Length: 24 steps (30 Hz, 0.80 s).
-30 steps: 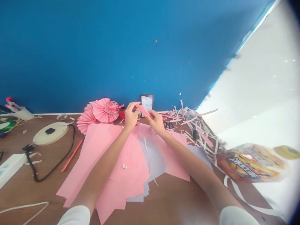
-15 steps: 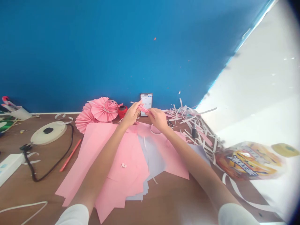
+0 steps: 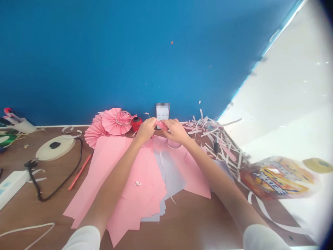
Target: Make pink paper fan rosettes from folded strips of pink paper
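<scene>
Both my hands meet at the far side of the table, in front of a phone (image 3: 162, 114) propped against the blue wall. My left hand (image 3: 145, 130) and my right hand (image 3: 176, 131) are closed on a small folded piece of pink paper (image 3: 161, 124) held between them. Below my forearms lies a spread of pink paper sheets (image 3: 122, 173) with white sheets (image 3: 171, 177) under them. Pleated pink paper fans (image 3: 114, 121) and a red tape roll (image 3: 136, 122) sit just left of my left hand.
A heap of white paper strips (image 3: 215, 135) lies right of my hands, with a snack bag (image 3: 278, 180) beyond. On the left are a round white device (image 3: 54, 147) with a black cable (image 3: 59, 184), a red pencil (image 3: 79, 172), a white box (image 3: 10, 184) and a cup of pens (image 3: 19, 125).
Both hands have dropped lower and drawn closer together, pressing the pink piece down between them. The view shifted slightly.
</scene>
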Motion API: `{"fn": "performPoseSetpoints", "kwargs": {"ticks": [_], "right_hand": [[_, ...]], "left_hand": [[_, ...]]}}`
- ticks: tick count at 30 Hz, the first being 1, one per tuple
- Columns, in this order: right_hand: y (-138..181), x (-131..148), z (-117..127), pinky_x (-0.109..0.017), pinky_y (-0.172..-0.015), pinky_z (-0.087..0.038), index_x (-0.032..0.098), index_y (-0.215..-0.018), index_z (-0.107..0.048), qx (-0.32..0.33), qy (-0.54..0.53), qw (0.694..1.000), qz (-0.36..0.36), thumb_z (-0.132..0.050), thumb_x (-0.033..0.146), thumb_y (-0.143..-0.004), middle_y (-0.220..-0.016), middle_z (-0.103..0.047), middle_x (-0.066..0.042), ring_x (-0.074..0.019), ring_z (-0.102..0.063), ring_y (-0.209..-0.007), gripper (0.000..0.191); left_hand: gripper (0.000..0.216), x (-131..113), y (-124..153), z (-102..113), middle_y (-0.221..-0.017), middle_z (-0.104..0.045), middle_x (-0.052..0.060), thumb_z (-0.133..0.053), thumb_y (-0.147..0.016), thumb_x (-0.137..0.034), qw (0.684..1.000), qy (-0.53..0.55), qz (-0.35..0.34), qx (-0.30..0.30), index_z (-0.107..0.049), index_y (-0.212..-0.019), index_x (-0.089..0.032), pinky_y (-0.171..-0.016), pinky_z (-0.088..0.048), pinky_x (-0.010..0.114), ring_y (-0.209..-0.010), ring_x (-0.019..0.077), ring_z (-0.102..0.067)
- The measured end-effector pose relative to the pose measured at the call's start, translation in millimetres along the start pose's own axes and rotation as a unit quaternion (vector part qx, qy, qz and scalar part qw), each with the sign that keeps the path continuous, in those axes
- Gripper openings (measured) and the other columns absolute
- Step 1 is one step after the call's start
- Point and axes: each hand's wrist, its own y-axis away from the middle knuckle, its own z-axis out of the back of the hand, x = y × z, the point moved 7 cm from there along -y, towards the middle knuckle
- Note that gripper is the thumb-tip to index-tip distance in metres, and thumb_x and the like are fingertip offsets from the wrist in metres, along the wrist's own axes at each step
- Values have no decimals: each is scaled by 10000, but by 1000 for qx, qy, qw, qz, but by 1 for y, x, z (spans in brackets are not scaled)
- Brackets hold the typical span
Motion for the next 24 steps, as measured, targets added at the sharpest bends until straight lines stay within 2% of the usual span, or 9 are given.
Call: {"fn": "performPoseSetpoints", "kwargs": {"ticks": [4,9,12,15,17,20,24], "right_hand": [[-1,3,-3,-291,-701,-278,179,-1157,-549,32,-18,999,1,-464,469,-922,-888,-695,-65,-212,-602,-802,383],[-2,-8,-5,-291,-682,-253,173,-1004,-579,47,56,997,-31,-354,291,-983,-861,-695,-72,-197,-587,-747,255],[-2,-10,-5,-300,-688,-245,152,-999,-578,58,100,993,-25,-336,218,-975,-847,-688,-96,-208,-576,-748,252],[-1,-10,-3,-305,-706,-248,135,-1041,-572,72,106,992,-3,-347,151,-949,-876,-687,-111,-217,-573,-787,243],[0,-10,-3,-308,-717,-251,129,-1040,-577,83,104,991,13,-362,113,-926,-900,-688,-116,-217,-571,-802,243],[1,-9,-3,-310,-720,-251,123,-1022,-587,96,103,990,27,-399,98,-904,-918,-686,-124,-215,-572,-809,223],[2,-6,-6,-308,-720,-255,117,-990,-591,107,94,989,38,-432,166,-924,-919,-683,-137,-216,-581,-834,179]], "left_hand": [[341,2,1,0,-798,-592,70,-312,-959,-355,1000,11,1,-18,-570,-808,-190,-761,-391,327,-795,209,-533],[370,6,1,-4,-868,-634,83,-308,-962,-386,998,49,38,21,-605,-904,-173,-795,-419,328,-844,207,-574],[359,5,1,-7,-1128,-631,111,-373,-944,-404,993,82,37,72,-579,-1127,-174,-907,-420,337,-1051,224,-581],[467,1,0,-10,-1348,-532,101,-465,-906,-382,986,109,40,122,-431,-1346,-227,-1011,-374,347,-1241,233,-497],[519,-1,0,-13,-1342,-544,93,-503,-886,-360,980,111,50,156,-391,-1381,-251,-1005,-380,348,-1236,240,-506],[477,-8,1,-19,-1232,-618,93,-529,-873,-345,975,109,49,187,-463,-1334,-243,-950,-413,335,-1158,248,-562],[386,-10,3,-23,-974,-693,70,-476,-902,-346,963,167,73,197,-522,-1260,-208,-778,-477,282,-891,200,-663]]}}
